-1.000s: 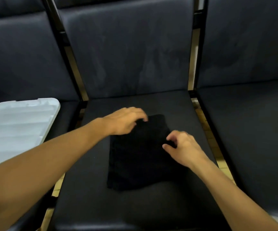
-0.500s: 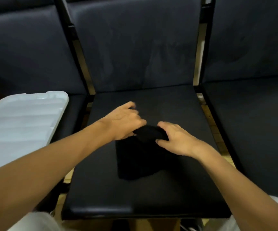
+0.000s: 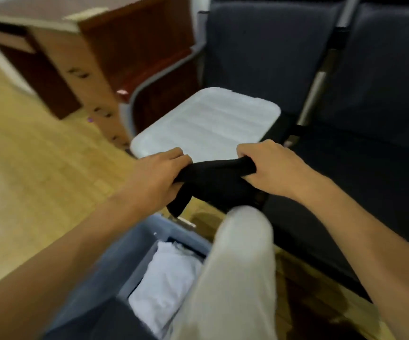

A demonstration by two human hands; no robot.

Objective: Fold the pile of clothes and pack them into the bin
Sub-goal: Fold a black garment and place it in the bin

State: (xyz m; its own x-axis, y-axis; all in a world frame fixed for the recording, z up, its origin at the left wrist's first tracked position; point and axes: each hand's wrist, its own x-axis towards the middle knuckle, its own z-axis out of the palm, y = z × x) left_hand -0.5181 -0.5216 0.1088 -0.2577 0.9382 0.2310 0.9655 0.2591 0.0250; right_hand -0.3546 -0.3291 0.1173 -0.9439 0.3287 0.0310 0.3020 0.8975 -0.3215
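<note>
While both hands grip it, a folded black garment [image 3: 219,179] hangs in the air above the grey bin [image 3: 134,244], the left hand [image 3: 158,176] curled round one end and the right hand [image 3: 271,169] clenched on the other. Inside the bin lies white cloth [image 3: 166,278]. Beyond the garment, a white lid [image 3: 206,123] rests on a chair seat.

The black garment [image 3: 213,177] has left the seat. Both the left hand [image 3: 159,177] and right hand [image 3: 269,168] now grip it, bunched, above the bin [image 3: 134,253].
</note>
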